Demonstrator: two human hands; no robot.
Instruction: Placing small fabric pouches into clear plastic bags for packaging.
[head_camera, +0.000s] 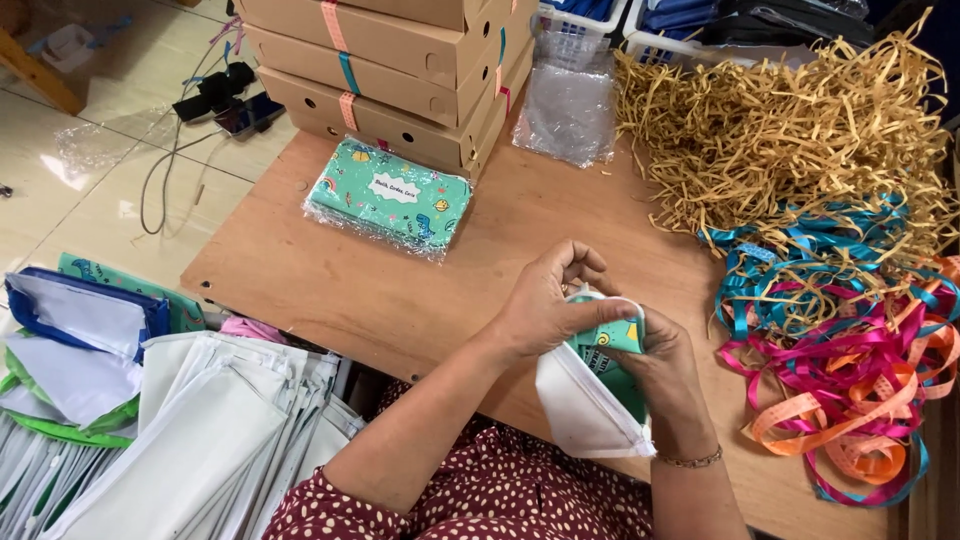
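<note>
A person seated at a wooden table holds a small zippered pouch with both hands, seen from above. The pouch shows a white lining outside and a green patterned fabric at its open mouth. The left hand curls over the top of the pouch, its fingers bent and pinching the upper edge. The right hand grips the pouch from the side, thumb pressed on the green fabric; a thin bracelet sits on that wrist. Beyond the fingers, farther up the table, lies a green printed pouch wrapped in clear plastic, and behind it a stack of flat cardboard boxes. To the right of the fingers spreads a heap of tan shredded paper, with a tangle of blue, pink and orange ribbons nearer the right hand. Left of the hands, off the table's edge, is a pile of white pouches.
</note>
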